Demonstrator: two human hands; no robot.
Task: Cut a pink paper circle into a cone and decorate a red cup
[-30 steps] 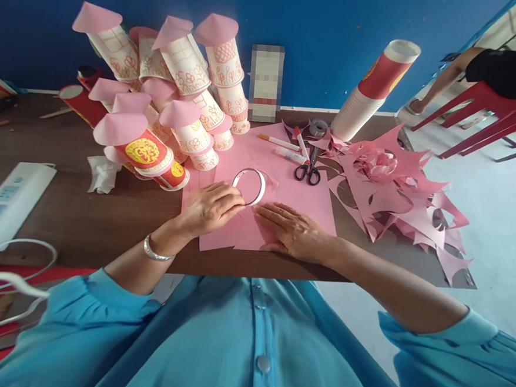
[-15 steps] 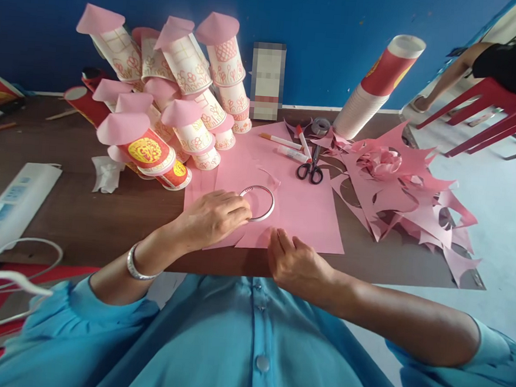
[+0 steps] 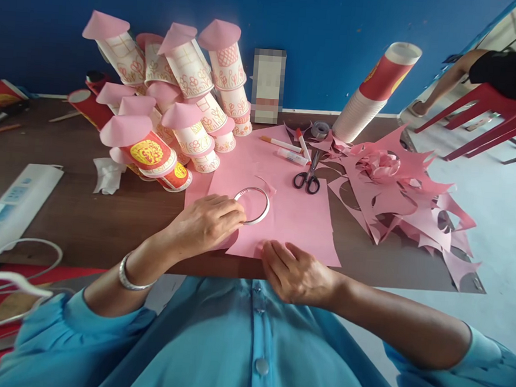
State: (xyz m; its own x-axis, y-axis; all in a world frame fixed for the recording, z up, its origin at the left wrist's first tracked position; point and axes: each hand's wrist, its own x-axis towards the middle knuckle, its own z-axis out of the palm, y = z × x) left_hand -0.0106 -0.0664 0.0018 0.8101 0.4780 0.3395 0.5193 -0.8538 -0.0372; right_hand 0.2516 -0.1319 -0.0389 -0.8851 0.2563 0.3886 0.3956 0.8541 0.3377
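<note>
My left hand [image 3: 214, 220] is closed on the near left side of a thin silver ring [image 3: 266, 209], which lies over the pink paper [image 3: 300, 220]. To its right, my right hand [image 3: 294, 270] pinches the near edge of that paper, fingers pressed together. A small curved pink scrap [image 3: 267, 185] rests just beyond the ring. Black-handled scissors [image 3: 307, 181] lie on the paper, beside several markers [image 3: 283, 143] and a roll of tape [image 3: 320, 129].
Paper-cup towers with pink cone roofs [image 3: 181, 117] crowd the back left. A tall cup stack [image 3: 363, 106] leans at the back right, behind pink offcuts [image 3: 399, 191]. A person sits on a red stool [image 3: 498, 107] at far right.
The ring and my left hand have moved slightly left. The pink sheet has shifted toward me with my right hand on its edge, and the scissors have moved with it.
</note>
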